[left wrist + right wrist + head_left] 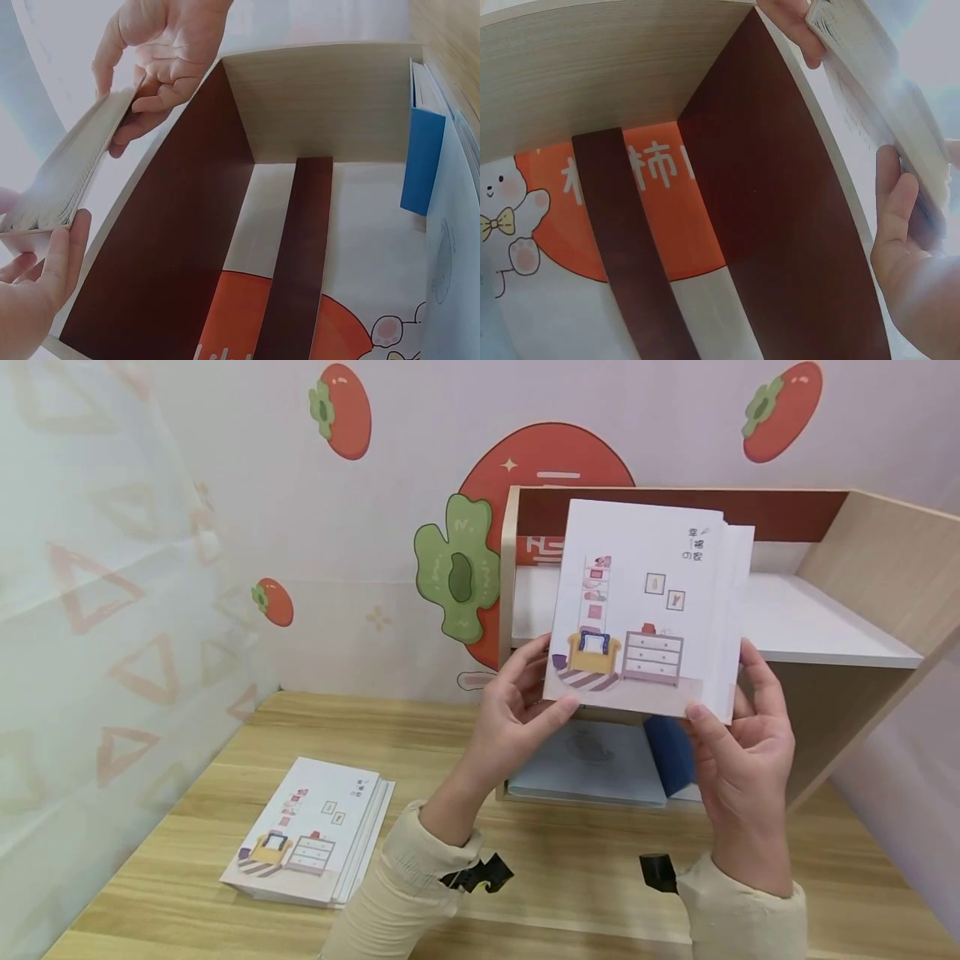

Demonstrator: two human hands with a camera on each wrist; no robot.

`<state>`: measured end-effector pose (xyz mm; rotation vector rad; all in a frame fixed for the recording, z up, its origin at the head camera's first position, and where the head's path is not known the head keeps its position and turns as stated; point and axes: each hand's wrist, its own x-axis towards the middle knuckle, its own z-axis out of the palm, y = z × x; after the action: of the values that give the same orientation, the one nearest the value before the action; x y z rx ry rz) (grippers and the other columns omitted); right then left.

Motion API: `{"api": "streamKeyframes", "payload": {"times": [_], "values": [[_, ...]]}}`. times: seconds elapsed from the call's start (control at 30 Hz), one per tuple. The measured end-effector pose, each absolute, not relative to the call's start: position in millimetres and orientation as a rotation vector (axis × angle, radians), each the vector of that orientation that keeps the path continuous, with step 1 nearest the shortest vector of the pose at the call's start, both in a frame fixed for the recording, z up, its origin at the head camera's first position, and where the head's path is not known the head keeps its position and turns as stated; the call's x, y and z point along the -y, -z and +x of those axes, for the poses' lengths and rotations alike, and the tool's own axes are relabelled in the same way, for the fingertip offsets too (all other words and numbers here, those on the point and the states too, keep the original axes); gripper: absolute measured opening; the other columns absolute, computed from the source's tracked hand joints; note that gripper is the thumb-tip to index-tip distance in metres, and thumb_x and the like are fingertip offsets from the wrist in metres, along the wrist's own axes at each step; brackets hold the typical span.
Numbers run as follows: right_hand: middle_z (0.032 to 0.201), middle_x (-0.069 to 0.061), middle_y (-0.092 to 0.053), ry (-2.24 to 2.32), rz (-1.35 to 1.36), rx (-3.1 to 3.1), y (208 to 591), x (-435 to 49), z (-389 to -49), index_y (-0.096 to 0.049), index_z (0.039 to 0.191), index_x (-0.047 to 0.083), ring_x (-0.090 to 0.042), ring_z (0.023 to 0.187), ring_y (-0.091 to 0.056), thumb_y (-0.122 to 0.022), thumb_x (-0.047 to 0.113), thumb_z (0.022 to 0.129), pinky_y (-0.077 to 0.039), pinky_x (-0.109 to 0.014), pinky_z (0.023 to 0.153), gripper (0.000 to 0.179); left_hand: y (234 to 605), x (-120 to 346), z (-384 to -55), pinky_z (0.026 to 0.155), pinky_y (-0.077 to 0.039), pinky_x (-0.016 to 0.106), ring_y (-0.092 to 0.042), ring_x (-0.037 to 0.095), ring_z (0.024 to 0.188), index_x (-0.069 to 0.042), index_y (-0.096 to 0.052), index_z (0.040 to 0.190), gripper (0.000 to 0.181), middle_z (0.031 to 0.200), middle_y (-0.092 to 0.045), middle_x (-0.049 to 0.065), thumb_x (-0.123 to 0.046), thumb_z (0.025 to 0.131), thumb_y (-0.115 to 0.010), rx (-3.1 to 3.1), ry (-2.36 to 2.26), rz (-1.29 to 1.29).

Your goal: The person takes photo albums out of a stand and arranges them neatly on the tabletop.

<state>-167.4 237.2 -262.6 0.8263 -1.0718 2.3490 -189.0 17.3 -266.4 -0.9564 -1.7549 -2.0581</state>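
Left hand: grip pinching book, lower left
Right hand: pinching lower right
Book: long axis rising from both hands, shelf beyond

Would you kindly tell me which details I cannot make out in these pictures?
Head view: the held stack's back, which faces away.
Head view: part of the blue folder, behind the right hand and held stack.
Head view: the other stack's lower covers, under its top one.
Left wrist view: part of the left hand, cut off by the left edge.
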Motion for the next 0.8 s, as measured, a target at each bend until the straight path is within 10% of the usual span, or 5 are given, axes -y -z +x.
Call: {"api": "streamKeyframes", "payload": {"times": [0.8], "values": [[0.140, -0.027, -0.052, -2.276, 1.078, 1.143, 262.1, -235.3, -159.2, -0.022, 0.153, -0.002, -0.029, 0.111, -0.064, -0.033, -0.030, 0.086, -0.055, -0.031, 0.094, 0.074, 275.2, -0.1, -174.5, 0.087, -0.056, 0.021, -0.060, 0.015, 0.106, -0.005, -0.039, 0.148, 0.066, 0.134, -0.055, 0.027, 0.004, 0.088, -0.065, 1.700, 2.096, -1.039]]}}
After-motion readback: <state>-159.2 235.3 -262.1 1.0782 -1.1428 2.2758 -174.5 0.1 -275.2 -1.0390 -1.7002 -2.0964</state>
